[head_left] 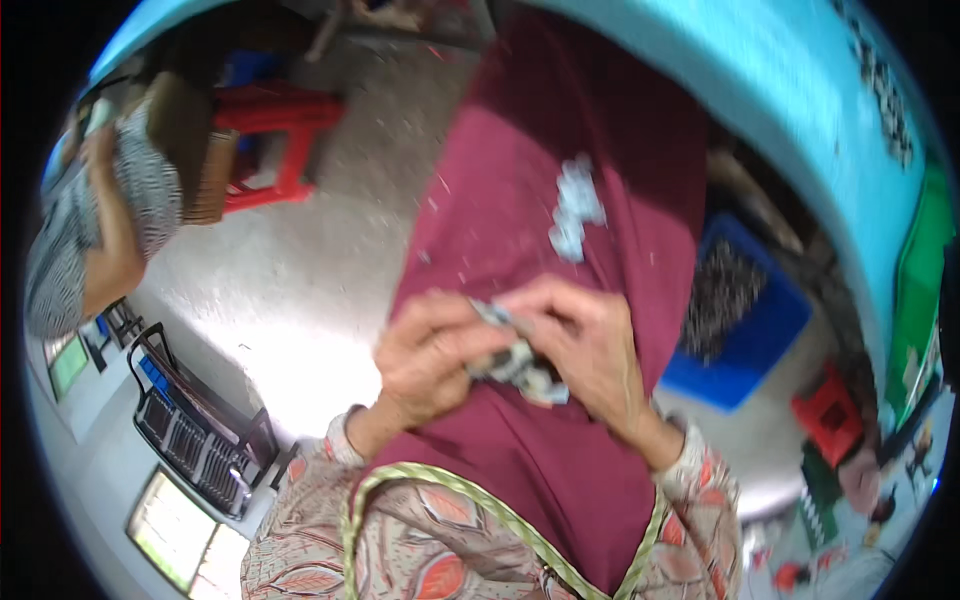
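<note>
My left hand point(430, 350) and my right hand point(585, 345) meet over my lap, both pinching a small grey-white cluster of parts point(520, 365) between the fingers. The picture is blurred, so the parts' exact shape is unclear. Beneath the hands spreads a dark red cloth point(560, 180) that covers my lap. A loose pile of pale grey pieces point(575, 210) lies on the cloth farther away from me.
A blue bin point(770, 330) holding dark small pieces sits on the floor at the right. A red stool point(280, 140) stands at the upper left beside another person's arm point(105, 240). A dark wire basket point(195, 430) is at the lower left. A small red crate point(830, 410) is at the right.
</note>
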Action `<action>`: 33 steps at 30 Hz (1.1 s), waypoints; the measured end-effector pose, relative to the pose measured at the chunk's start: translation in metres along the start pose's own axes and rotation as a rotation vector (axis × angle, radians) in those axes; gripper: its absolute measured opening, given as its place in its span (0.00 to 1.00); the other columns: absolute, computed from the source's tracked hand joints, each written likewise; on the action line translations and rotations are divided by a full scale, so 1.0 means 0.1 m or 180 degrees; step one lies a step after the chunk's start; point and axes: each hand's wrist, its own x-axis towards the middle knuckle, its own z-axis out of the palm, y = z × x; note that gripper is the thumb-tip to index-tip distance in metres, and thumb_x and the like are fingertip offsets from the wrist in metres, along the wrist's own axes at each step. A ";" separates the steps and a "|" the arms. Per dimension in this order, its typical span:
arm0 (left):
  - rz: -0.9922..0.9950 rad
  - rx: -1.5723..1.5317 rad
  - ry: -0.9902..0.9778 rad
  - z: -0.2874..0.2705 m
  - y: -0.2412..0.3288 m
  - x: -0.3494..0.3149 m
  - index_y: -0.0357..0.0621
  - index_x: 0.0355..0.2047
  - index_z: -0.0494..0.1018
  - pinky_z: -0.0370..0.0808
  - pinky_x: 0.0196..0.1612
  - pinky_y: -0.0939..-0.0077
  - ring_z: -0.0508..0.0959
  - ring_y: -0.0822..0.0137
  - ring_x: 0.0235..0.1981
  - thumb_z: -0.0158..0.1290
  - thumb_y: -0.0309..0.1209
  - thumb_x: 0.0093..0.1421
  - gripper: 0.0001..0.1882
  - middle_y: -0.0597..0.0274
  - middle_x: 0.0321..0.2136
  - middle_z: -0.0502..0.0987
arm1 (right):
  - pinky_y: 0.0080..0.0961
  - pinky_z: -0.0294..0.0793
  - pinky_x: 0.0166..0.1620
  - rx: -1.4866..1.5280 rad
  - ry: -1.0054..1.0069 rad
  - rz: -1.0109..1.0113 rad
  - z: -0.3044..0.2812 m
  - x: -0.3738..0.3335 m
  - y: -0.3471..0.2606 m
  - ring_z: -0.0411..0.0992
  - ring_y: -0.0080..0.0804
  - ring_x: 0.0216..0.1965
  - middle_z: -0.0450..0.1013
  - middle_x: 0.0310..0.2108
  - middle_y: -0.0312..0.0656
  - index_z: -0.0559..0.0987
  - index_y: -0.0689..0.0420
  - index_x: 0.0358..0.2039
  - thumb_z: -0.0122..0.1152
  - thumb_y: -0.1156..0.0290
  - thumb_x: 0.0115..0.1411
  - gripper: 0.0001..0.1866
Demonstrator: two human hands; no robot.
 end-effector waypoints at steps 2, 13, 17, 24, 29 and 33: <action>-0.0432 0.0405 0.0161 -0.02 0.00 -0.07 0.43 0.36 0.79 0.75 0.31 0.74 0.76 0.64 0.31 0.60 0.21 0.42 0.17 0.57 0.31 0.74 | 0.17 0.71 0.33 -0.0312 0.0033 -0.0238 0.08 0.13 0.01 0.71 0.18 0.29 0.76 0.25 0.37 0.79 0.65 0.35 0.56 0.80 0.55 0.07; -0.0927 -0.0670 -0.0064 0.08 -0.06 -0.14 0.39 0.44 0.73 0.76 0.40 0.71 0.79 0.58 0.36 0.52 0.29 0.58 0.13 0.54 0.35 0.77 | 0.14 0.71 0.27 0.1212 -0.0019 0.0201 0.01 0.22 0.47 0.71 0.18 0.21 0.75 0.23 0.37 0.78 0.66 0.28 0.64 0.77 0.53 0.05; -0.1111 -0.0437 -0.0188 0.12 -0.07 -0.11 0.39 0.42 0.73 0.76 0.39 0.73 0.79 0.64 0.35 0.52 0.28 0.59 0.11 0.55 0.33 0.78 | 0.15 0.73 0.29 0.1377 -0.0109 0.0380 -0.05 0.22 0.47 0.72 0.20 0.22 0.75 0.24 0.39 0.75 0.67 0.33 0.65 0.76 0.54 0.10; -0.2804 -0.1197 -0.0779 0.11 -0.16 -0.06 0.39 0.41 0.72 0.72 0.38 0.78 0.73 0.78 0.34 0.52 0.25 0.56 0.11 0.65 0.30 0.77 | 0.19 0.75 0.35 0.0140 -0.0460 0.0044 -0.04 0.16 0.19 0.73 0.22 0.31 0.74 0.33 0.42 0.71 0.68 0.37 0.65 0.76 0.51 0.15; -0.2896 -0.1068 -0.0698 0.12 -0.19 -0.08 0.40 0.42 0.73 0.73 0.36 0.77 0.74 0.77 0.32 0.51 0.24 0.55 0.13 0.63 0.28 0.78 | 0.20 0.72 0.30 -0.1226 -0.0242 -0.0284 -0.01 0.29 0.23 0.72 0.22 0.28 0.74 0.25 0.43 0.72 0.66 0.34 0.69 0.74 0.47 0.17; -0.2675 -0.0907 -0.0585 0.17 -0.27 -0.15 0.40 0.42 0.73 0.74 0.34 0.76 0.74 0.76 0.30 0.51 0.24 0.54 0.14 0.62 0.28 0.78 | 0.20 0.71 0.28 -0.0997 -0.0260 -0.0160 -0.02 0.39 0.46 0.71 0.21 0.25 0.74 0.22 0.41 0.73 0.66 0.31 0.70 0.73 0.46 0.16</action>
